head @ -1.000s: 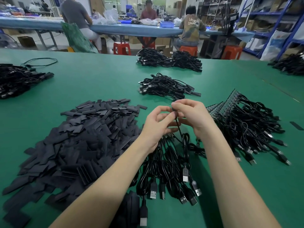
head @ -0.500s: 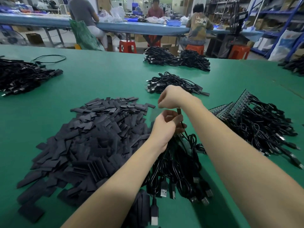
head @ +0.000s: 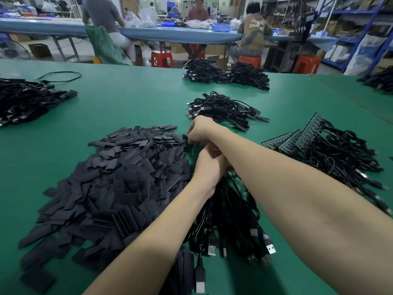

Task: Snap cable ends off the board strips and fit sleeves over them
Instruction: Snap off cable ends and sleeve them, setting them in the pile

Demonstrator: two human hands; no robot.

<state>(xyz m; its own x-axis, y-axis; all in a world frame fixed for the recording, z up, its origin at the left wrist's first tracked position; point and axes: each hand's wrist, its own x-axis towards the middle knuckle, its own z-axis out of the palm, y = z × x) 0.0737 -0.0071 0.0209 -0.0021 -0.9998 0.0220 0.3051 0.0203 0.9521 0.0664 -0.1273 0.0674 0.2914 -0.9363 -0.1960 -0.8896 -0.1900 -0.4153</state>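
Right hand [head: 202,129] at far-right edge of sleeve pile [head: 119,177], fingers curled down onto a sleeve; whether it's pinched, cannot tell.

Left hand [head: 209,167] sits nearer the body, just behind the right and partly under its forearm; looks curled round a cable end, but the grip is hidden. Sleeves lie flat, long axes mixed, directly under and left of the right fingertips; right hand is nearer. Count: one sleeve pile, far too many to number; one loose cable bunch [head: 231,211] under the wrists; board strips [head: 297,137] right, roughly three or four; finished cable heap [head: 225,110] just beyond.
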